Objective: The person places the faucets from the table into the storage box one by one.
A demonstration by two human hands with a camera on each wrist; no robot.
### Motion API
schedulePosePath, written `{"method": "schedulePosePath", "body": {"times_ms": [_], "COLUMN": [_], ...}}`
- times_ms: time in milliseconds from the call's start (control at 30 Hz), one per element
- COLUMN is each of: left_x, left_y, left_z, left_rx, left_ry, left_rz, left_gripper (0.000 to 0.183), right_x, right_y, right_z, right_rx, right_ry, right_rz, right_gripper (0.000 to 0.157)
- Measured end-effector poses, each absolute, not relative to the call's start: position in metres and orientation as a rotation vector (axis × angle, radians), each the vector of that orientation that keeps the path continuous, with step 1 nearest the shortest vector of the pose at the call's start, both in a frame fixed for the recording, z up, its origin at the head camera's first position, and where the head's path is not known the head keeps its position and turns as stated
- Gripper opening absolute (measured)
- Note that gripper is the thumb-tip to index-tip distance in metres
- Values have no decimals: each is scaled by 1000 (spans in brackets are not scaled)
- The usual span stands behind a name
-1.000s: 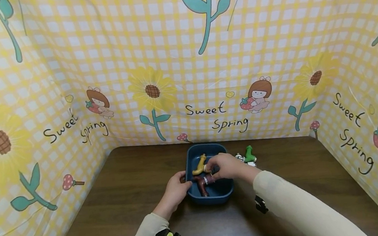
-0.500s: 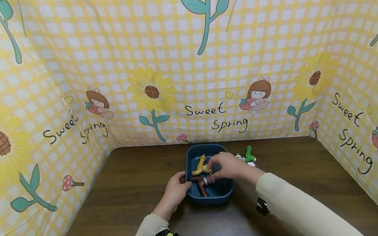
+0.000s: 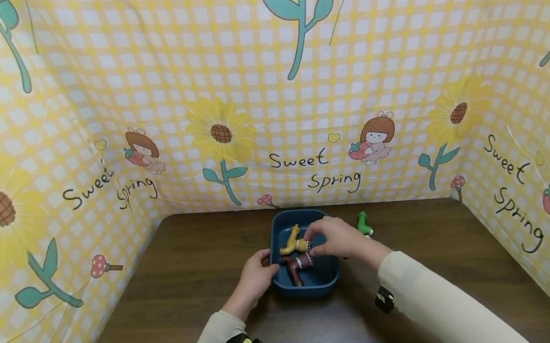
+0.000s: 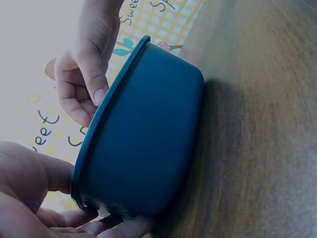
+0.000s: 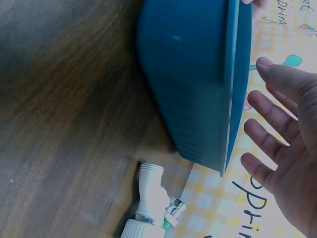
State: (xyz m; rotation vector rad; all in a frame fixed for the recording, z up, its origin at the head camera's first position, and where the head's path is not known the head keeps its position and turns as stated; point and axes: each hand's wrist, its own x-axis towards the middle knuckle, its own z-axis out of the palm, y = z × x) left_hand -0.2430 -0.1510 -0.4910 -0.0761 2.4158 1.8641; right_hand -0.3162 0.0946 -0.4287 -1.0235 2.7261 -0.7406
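While in one blue tub point(image 3: 307, 291) two taps point(image 3: 292, 243), one rim-pinching left hand point(image 3: 254, 274), one spread right hand point(image 3: 337, 239)

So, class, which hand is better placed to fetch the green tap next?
Probably the right hand: it holds nothing, and the green tap lies on its side of the bin. The left hand grips the bin's opposite side.

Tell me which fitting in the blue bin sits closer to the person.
The dark red fitting: it lies toward the near end of the blue bin, while the yellow fitting lies beyond it.
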Motion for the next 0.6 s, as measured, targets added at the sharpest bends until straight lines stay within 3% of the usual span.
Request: {"method": "schedulePosePath", "body": {"times_ms": [600], "left_x": [-244], "left_y": [-152], "left_z": [-493], "left_rx": [-55], "left_ry": [2398], "left_rz": [1881], "left_gripper": [47], "right_x": [-308], "right_y": [103], "right_z": [-419], "right_rx": [-1076], "right_ry": [2810], "right_rz": [-713], "right_gripper": [29]}}
